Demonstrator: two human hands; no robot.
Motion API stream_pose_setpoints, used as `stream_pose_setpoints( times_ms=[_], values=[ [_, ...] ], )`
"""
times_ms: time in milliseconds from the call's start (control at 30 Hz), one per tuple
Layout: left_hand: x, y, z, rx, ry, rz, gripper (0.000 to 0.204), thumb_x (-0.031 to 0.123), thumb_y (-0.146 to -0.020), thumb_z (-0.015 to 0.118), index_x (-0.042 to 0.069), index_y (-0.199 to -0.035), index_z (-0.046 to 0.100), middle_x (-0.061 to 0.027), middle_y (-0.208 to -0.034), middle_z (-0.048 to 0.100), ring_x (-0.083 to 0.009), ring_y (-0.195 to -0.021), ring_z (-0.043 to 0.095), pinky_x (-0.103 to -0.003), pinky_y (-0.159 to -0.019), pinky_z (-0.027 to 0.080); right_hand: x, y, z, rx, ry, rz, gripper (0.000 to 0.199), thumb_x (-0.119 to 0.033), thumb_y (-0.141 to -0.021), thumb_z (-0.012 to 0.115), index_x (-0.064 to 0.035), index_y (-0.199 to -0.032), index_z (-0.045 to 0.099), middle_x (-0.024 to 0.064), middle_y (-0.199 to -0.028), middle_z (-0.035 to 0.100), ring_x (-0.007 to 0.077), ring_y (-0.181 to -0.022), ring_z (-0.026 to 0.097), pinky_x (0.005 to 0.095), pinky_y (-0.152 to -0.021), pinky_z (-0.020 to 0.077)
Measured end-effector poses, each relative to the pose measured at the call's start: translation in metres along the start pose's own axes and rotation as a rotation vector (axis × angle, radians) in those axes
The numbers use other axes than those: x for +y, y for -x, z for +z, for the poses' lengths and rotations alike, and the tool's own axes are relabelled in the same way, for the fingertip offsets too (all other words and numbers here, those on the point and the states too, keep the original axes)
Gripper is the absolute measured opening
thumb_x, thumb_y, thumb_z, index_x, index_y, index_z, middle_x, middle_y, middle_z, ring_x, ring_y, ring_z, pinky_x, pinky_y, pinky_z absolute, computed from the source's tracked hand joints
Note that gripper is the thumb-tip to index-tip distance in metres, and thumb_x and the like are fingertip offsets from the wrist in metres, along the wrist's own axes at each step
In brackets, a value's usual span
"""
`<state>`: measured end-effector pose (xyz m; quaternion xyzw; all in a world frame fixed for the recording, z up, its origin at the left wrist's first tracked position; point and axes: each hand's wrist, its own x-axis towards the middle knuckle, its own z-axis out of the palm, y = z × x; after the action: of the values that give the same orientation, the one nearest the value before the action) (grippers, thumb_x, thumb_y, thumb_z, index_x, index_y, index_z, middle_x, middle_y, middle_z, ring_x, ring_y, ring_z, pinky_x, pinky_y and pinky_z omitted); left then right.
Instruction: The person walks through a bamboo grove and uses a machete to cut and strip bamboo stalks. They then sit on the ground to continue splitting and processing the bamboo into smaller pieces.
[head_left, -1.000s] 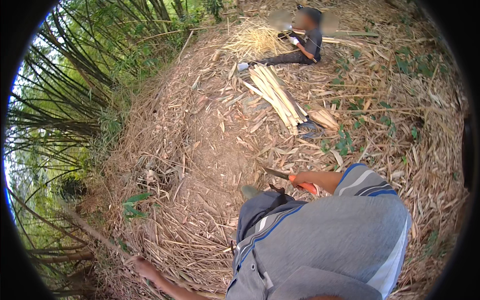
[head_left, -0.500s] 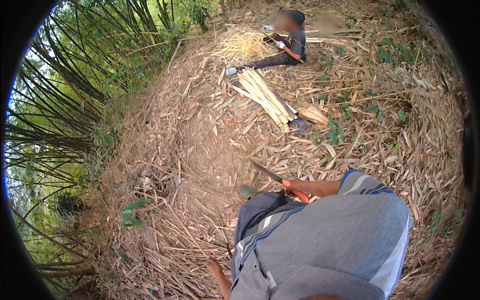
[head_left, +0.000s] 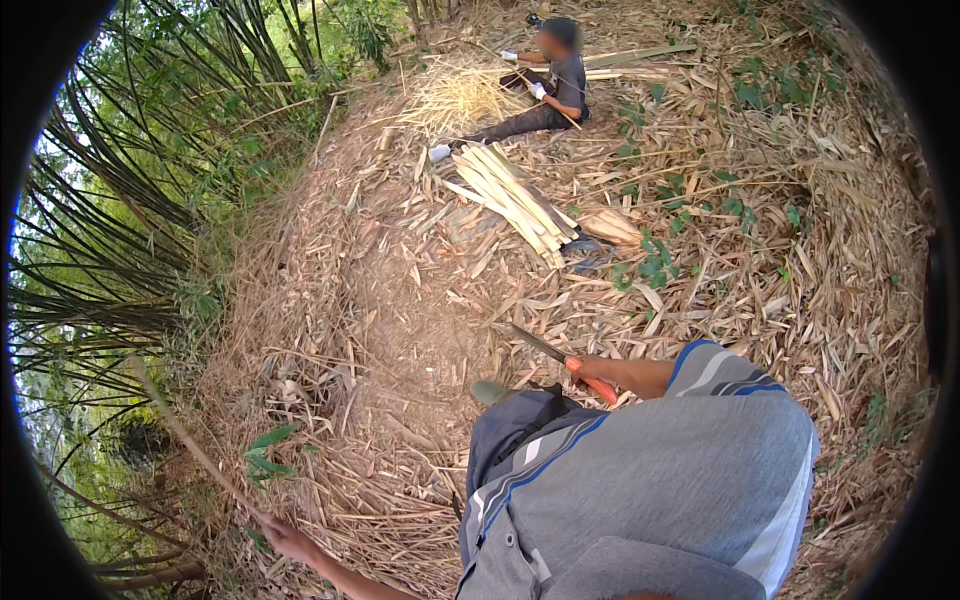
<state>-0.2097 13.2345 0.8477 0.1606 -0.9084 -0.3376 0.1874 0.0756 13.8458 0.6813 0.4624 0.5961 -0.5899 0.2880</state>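
Observation:
My right hand is closed around the orange handle of a straight-bladed tool. Its narrow dark blade points up and left, over the leaf litter; whether it is a knife or a saw I cannot tell. On the lower left, my left hand grips one end of a long thin stick. The stick reaches away from me, slanting up toward the bamboo. Between the two hands is my grey striped shirt, with one green shoe showing beyond it.
Farther off, a seated person in dark clothes and white gloves holds a thin strip beside pale shavings. Split bamboo slats lie in front of that person. Bamboo stalks stand left. Dry leaves and thin sticks cover the ground.
My left hand has swung out to the left with the stick, whose far end is now raised toward the bamboo. My right hand keeps the tool nearly still. The seated person's hands have shifted.

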Motion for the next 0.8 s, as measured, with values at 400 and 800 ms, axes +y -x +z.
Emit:
stream_pose_setpoints(
  times_ms=[400, 800],
  values=[
    [0.114, -0.032, -0.079, 0.639, 0.509, 0.047, 0.037, 0.045, -0.090, 0.043, 0.011, -0.081, 0.054, -0.0032, -0.071, 0.048, -0.0158, -0.061, 0.041, -0.036, -0.060, 0.037, 0.025, 0.022, -0.005, 0.049, -0.069, 0.209, 0.009, -0.006, -0.069, 0.064, 0.0004, -0.069, 0.057, 0.0108, -0.059, 0.057, 0.0184, -0.048, 0.056, 0.0310, -0.040, 0.0445],
    [0.146, -0.026, -0.101, 0.515, 1.451, -0.077, 0.030, 0.038, -0.087, 0.051, 0.012, -0.072, 0.055, -0.0028, -0.064, 0.049, -0.0176, -0.058, 0.044, -0.035, -0.058, 0.041, -0.015, 0.013, -0.006, 0.006, 0.059, 0.111, 0.013, -0.010, -0.069, 0.066, -0.0001, -0.074, 0.059, 0.0095, -0.062, 0.059, 0.0166, -0.051, 0.057, 0.0289, -0.045, 0.0469]
  ],
)
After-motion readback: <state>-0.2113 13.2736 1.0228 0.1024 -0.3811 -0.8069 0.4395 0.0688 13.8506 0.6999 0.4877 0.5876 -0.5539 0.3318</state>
